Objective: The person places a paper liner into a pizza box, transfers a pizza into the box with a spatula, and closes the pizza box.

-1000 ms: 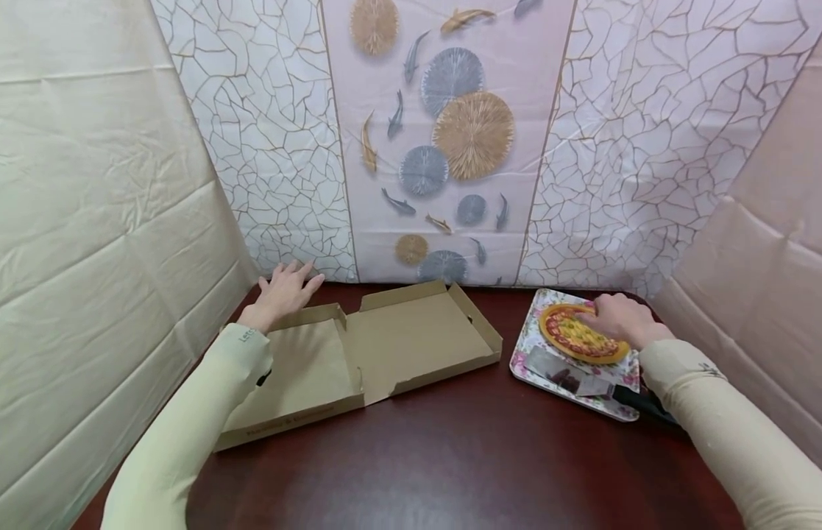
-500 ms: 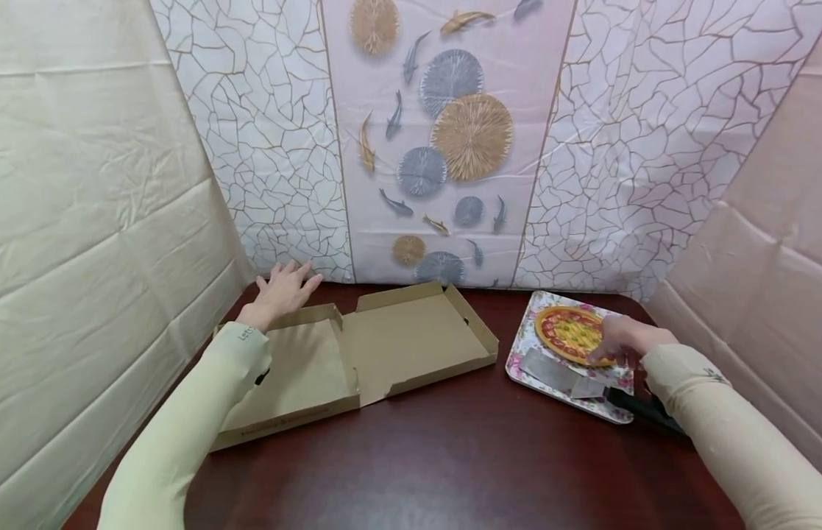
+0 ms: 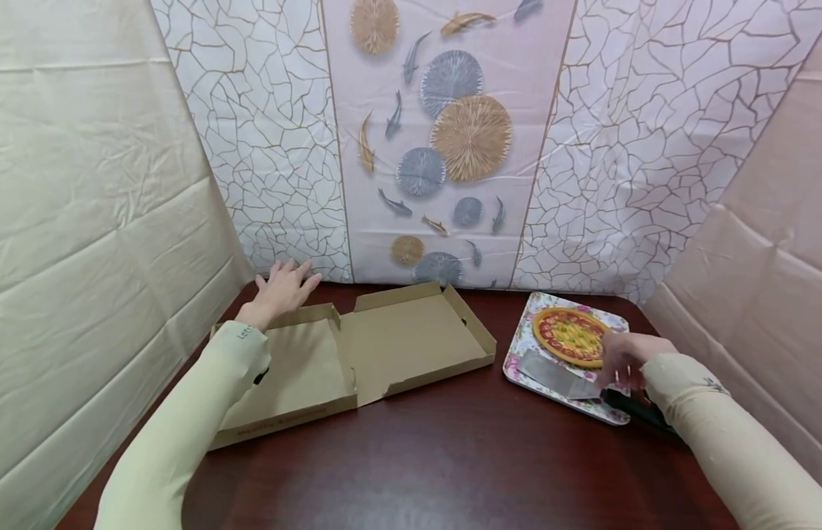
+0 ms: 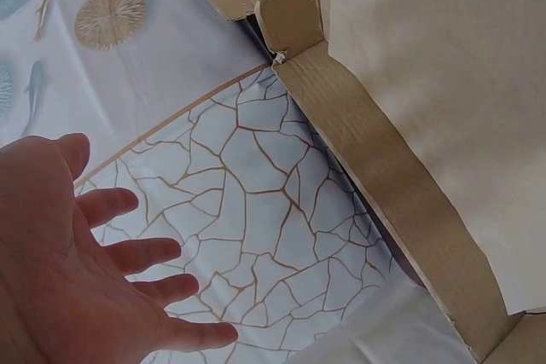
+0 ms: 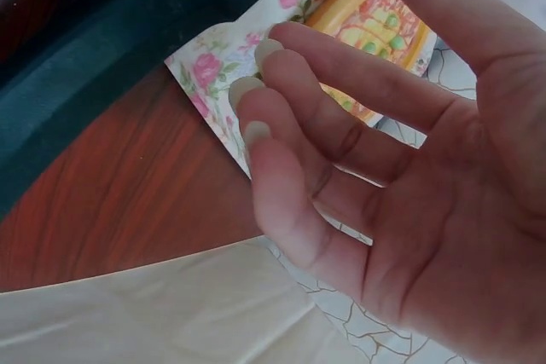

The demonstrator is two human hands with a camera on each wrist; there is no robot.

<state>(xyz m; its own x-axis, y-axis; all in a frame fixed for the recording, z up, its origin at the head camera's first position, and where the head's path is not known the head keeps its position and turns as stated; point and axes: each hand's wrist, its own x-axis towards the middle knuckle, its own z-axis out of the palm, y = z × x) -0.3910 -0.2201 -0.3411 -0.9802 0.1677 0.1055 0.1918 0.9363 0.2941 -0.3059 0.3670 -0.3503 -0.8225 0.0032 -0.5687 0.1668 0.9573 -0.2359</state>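
My left hand (image 3: pixel 278 294) hovers over the back edge of the cardboard pizza box (image 3: pixel 411 338), fingers spread; the left wrist view shows its palm touching nothing. On the right, a toy-like pizza (image 3: pixel 566 335) lies on a floral tray (image 3: pixel 525 324). A metal spatula (image 3: pixel 550 372) rests across the tray's front, its dark handle (image 3: pixel 639 407) reaching past the right edge. Above that handle hangs my right hand (image 3: pixel 632 355), fingers loosely bent. In the right wrist view a gap shows between the fingertips (image 5: pixel 256 132) and the handle (image 5: pixel 128 49).
The box lies unfolded, its paper-lined half (image 3: pixel 305 368) at left and its other half to the right. A dark red table (image 3: pixel 424 456) carries everything. Patterned cloth (image 3: pixel 291 147) stands behind, and beige cloth (image 3: pixel 106 221) closes the sides.
My right hand has come off the pizza, moving right and toward me to the spatula handle. The left hand has barely moved. Pizza, tray and spatula lie where they were.
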